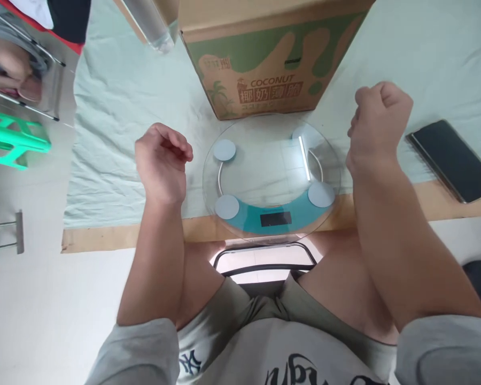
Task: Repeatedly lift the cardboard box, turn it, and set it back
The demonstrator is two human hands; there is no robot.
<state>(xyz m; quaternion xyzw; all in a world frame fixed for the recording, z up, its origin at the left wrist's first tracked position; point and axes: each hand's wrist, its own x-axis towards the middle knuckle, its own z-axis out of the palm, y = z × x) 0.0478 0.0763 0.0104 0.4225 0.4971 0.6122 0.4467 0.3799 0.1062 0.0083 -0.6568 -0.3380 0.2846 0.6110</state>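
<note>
A round glass bathroom scale (pixel 260 166) lies on the cloth at the table's near edge, with a teal band, a dark display (pixel 276 219) and grey round pads. My left hand (pixel 162 160) is held left of it, fingers curled in and nothing visible in them. To the right of the scale, my right hand (pixel 380 125) makes a fist, its back toward me; nothing shows in it. Neither hand touches the scale. Just behind the scale stands a cardboard box (pixel 264 69) with green print and the word COCONUT.
A pale green cloth (pixel 116 107) covers the table, whose wooden edge (pixel 104 239) shows in front. A dark phone (pixel 455 160) lies at the right. Clear plastic-wrapped packaging (pixel 150 27) is at the back left. On the floor at left are a green stool (pixel 16 140) and another person's legs.
</note>
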